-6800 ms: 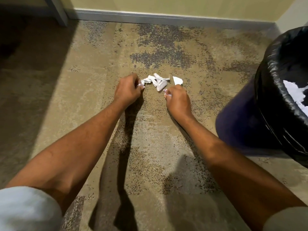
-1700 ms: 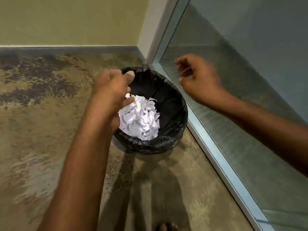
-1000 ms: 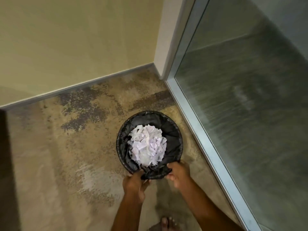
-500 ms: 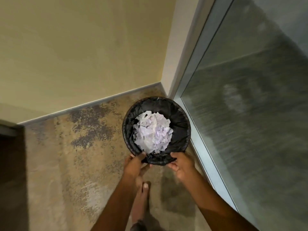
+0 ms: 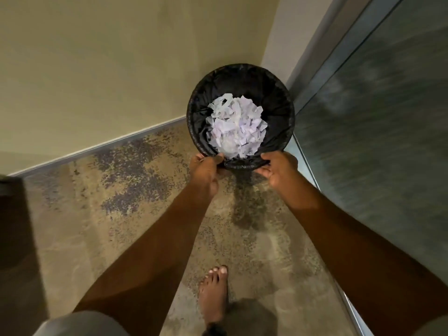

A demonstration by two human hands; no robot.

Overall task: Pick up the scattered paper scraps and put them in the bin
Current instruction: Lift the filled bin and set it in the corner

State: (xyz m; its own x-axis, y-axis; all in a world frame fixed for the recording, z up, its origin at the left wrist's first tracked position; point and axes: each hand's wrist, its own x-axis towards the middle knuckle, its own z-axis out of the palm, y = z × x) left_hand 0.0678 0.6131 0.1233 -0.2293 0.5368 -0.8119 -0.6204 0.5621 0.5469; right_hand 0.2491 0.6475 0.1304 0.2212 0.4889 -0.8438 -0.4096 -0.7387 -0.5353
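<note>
A round bin [image 5: 276, 93] lined with a black bag is held up in front of me, near the room's corner. A heap of white paper scraps [image 5: 236, 126] fills its middle. My left hand [image 5: 204, 172] grips the near rim on the left side, fingers curled over the liner. On the right side of the same rim, my right hand [image 5: 278, 169] grips it too. No loose scraps show on the floor in this view.
Mottled tan carpet [image 5: 109, 214] covers the floor below. A beige wall [image 5: 109, 69] with a grey skirting runs behind the bin. A glass panel in a metal frame [image 5: 375, 141] stands on the right. My bare foot [image 5: 214, 294] is on the carpet.
Both hands let go of scraps over the bin, then took hold of its near rim. The bin has since risen and moved farther from me toward the corner; my foot has stepped forward.
</note>
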